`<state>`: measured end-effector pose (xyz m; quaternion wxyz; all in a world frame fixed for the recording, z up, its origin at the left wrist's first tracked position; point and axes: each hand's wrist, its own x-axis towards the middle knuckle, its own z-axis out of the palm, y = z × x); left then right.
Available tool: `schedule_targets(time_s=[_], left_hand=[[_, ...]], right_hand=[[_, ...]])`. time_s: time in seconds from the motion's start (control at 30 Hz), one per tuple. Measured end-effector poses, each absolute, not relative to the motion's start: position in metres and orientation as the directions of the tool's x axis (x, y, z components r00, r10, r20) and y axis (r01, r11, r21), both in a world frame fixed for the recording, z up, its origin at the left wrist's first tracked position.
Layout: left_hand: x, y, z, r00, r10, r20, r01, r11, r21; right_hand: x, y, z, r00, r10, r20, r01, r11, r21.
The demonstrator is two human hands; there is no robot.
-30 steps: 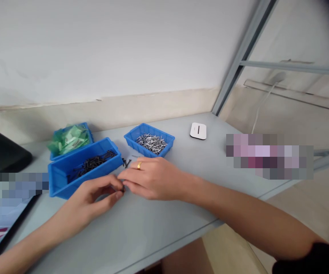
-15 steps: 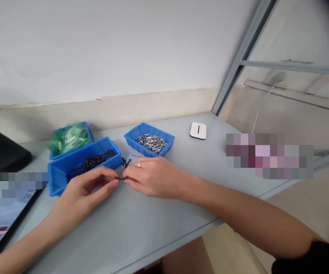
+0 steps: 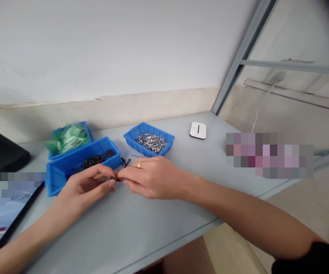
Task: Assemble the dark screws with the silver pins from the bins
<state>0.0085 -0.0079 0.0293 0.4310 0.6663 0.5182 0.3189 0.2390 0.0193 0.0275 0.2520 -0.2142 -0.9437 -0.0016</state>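
Left hand (image 3: 86, 186) and gold-ringed right hand (image 3: 154, 177) meet, both pinching one slim black screw (image 3: 118, 180), just beside the long blue plastic bin (image 3: 56, 178)!

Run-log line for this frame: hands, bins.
left hand: fingertips at small dark piece, grip unclear | right hand: pinching it | long blue bin: dark fasteners | shallow blue bin: silver pieces

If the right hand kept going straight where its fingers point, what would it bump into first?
The small dark piece between the fingertips comes first; the right hand may be touching it. Just beyond is the left hand. Depth is hard to judge.
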Motion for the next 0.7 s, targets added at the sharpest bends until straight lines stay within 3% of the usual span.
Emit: schedule_targets(time_s=[0.3, 0.7], left_hand=[[0.005, -0.008, 0.013, 0.436, 0.884, -0.168, 0.403, -0.025, 0.915], [0.013, -0.009, 0.019, 0.431, 0.879, -0.204, 0.308, 0.069, 0.949]], right_hand=[[0.238, 0.018, 0.025, -0.835, 0.304, 0.458, 0.330, 0.944, -0.024], [0.237, 0.017, 0.028, -0.865, 0.304, 0.400, 0.301, 0.951, -0.072]])
